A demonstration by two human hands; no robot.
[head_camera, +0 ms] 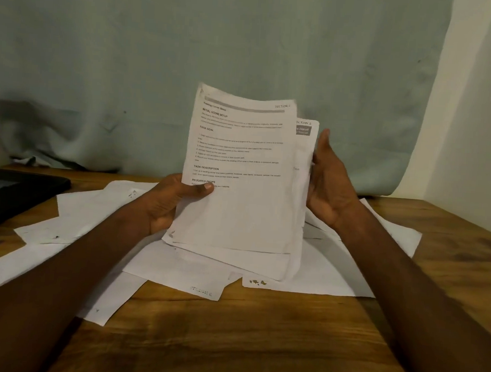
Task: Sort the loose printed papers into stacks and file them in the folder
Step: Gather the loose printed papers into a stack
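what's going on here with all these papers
A person is sorting printed papers at a wooden table. The left hand grips a held-up bundle at its lower left edge, thumb on the front page; the right hand steadies its right side with straight fingers. More sheets lie scattered underneath. A black folder sits at the far left.

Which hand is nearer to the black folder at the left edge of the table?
Left. The left hand, gripping the held papers, is on the same side as the black folder. The right hand is on the papers' far side, farther away.
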